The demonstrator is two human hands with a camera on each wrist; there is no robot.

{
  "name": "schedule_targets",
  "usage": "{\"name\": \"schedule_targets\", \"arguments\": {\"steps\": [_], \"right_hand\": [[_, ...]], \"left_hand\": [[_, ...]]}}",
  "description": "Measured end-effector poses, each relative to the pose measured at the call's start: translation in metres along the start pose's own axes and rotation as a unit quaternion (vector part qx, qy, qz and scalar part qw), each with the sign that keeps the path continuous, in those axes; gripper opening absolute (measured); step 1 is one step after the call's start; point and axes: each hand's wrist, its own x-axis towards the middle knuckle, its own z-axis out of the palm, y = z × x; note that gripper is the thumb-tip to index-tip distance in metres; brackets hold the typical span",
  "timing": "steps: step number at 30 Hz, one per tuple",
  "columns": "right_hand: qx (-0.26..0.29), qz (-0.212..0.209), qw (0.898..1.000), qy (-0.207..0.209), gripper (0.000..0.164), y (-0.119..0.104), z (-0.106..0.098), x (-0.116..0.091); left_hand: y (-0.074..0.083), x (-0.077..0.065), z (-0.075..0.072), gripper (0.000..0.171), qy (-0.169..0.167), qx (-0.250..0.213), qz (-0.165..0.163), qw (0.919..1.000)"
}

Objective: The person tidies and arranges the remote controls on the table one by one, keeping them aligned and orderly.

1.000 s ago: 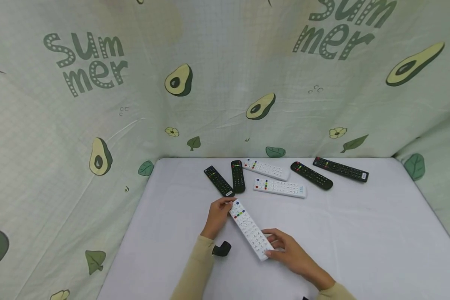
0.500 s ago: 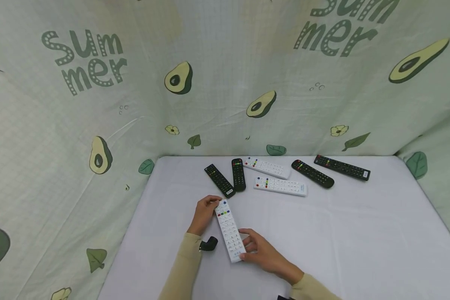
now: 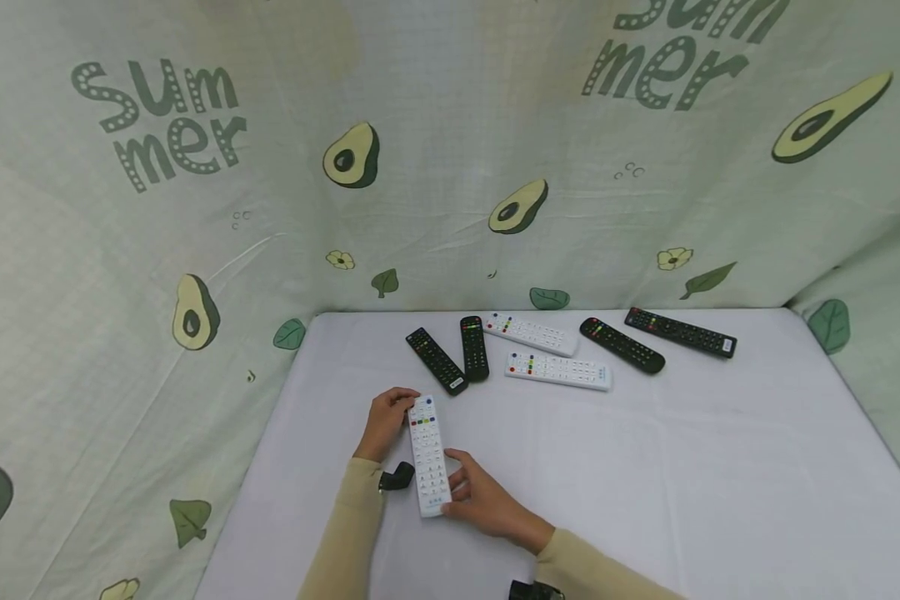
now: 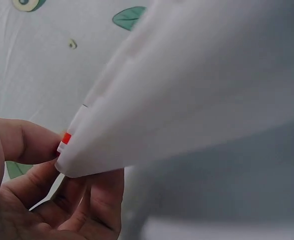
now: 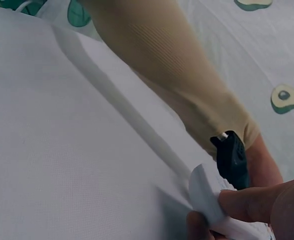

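Both hands hold one white remote control (image 3: 430, 462), its buttons facing up, the coloured ones near its far end. My left hand (image 3: 385, 421) pinches that far end; in the left wrist view its thumb and fingers (image 4: 31, 142) grip the corner beside a red button. My right hand (image 3: 483, 500) pinches the near end at the lower right corner, and the right wrist view shows its thumb (image 5: 252, 202) on the remote's white edge. A shadow falls on the white cloth under the remote in that view.
Behind the hands lie two black remotes (image 3: 437, 361) close together, two white remotes (image 3: 558, 372) and two more black remotes (image 3: 622, 346) at the right. A white cloth (image 3: 682, 483) covers the table, with a printed curtain (image 3: 435, 125) at its back edge. Each wrist wears a black camera (image 3: 397, 477).
Both hands have carried the white remote to the left. It has turned from a slant to nearly straight away from the person. The remotes at the back have stayed in place.
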Motion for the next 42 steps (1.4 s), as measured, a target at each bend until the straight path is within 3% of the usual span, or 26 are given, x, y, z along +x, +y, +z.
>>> {"name": "schedule_targets", "arguments": {"steps": [10, 23, 33, 42], "right_hand": [[-0.015, 0.003, 1.0, 0.005, 0.086, 0.001, 0.014, 0.018], [-0.029, 0.0, 0.999, 0.018, 0.086, -0.006, 0.031, 0.038], [-0.044, 0.003, 0.998, 0.032, 0.088, -0.013, 0.044, 0.055], [-0.061, 0.006, 0.997, 0.055, 0.088, -0.02, 0.051, 0.066]], "left_hand": [[0.002, 0.004, -0.022, 0.031, -0.026, 0.007, -0.005, 0.9996], [-0.001, 0.018, -0.05, 0.045, -0.127, -0.039, -0.01, 0.9911], [0.008, 0.021, -0.059, 0.053, -0.149, -0.007, -0.038, 0.9881], [0.011, 0.03, -0.062, 0.054, -0.15, 0.021, -0.041, 0.9876]]}}
